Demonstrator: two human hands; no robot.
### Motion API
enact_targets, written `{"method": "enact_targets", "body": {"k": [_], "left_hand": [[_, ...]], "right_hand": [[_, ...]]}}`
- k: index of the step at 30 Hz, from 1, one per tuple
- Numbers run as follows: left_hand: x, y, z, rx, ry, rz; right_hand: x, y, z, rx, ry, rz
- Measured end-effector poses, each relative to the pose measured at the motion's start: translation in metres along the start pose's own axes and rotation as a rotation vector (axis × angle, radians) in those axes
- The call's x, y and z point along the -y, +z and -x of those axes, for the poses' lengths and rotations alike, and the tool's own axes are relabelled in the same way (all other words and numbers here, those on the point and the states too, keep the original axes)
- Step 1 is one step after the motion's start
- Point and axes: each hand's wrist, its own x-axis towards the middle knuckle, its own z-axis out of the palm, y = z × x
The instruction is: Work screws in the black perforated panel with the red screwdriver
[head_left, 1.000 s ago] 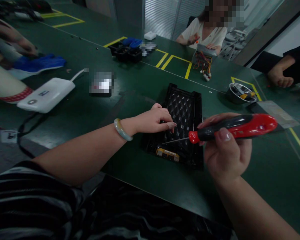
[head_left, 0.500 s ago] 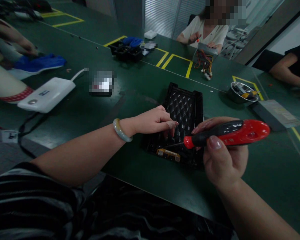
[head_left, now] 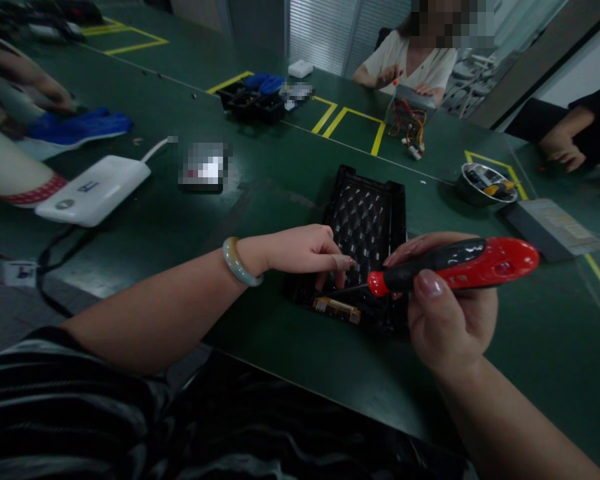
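Observation:
A black plastic panel [head_left: 359, 220] with a quilted diamond pattern and raised edges lies on the green table. My right hand [head_left: 445, 327] is wrapped round the red and black handle of a screwdriver [head_left: 460, 262], held nearly level. Its thin shaft points left, over the panel's near end, close to a small yellow-brown circuit board [head_left: 337, 309] with rows of contacts. My left hand [head_left: 307, 252] is over the panel's left side, fingers bent downward and apart, near the shaft's end. The screwdriver's tip is hard to make out, and I see nothing held in the left fingers.
A metal bowl [head_left: 486, 185] of small parts and a flat grey box [head_left: 555, 230] are at the right. On the left lies a white device [head_left: 95, 190] with a cable. A black tray [head_left: 253, 105] stands farther back. Other people sit around the table.
My left hand has shifted slightly down and toward me, its lower fingers nearer the screwdriver's shaft. My right hand and the screwdriver have barely moved.

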Motion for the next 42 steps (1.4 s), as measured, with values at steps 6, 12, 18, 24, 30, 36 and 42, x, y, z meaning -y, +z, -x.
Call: {"method": "enact_targets", "body": {"k": [6,12,18,24,30,36,42], "left_hand": [[0.001,0.000,0.000,0.000,-0.020,-0.036],[0.002,0.000,0.000,0.011,-0.026,-0.048],[0.002,0.000,0.000,-0.008,-0.007,-0.057],[0.001,-0.001,0.001,-0.001,0.006,0.018],[0.002,0.000,0.001,0.005,0.002,0.010],[0.001,0.000,0.001,0.003,-0.019,0.027],[0.002,0.000,0.001,0.006,-0.027,0.017]], "right_hand": [[0.002,0.000,-0.001,-0.059,-0.012,0.047],[0.001,-0.001,0.000,-0.040,-0.005,0.080],[-0.001,-0.002,0.002,0.003,-0.011,0.104],[0.007,-0.005,-0.001,0.138,-0.070,0.178],[0.015,-0.005,-0.009,0.222,-0.065,0.096],[0.024,-0.014,-0.013,0.314,0.098,0.044],[0.026,-0.016,-0.012,0.317,0.184,-0.032]]}}
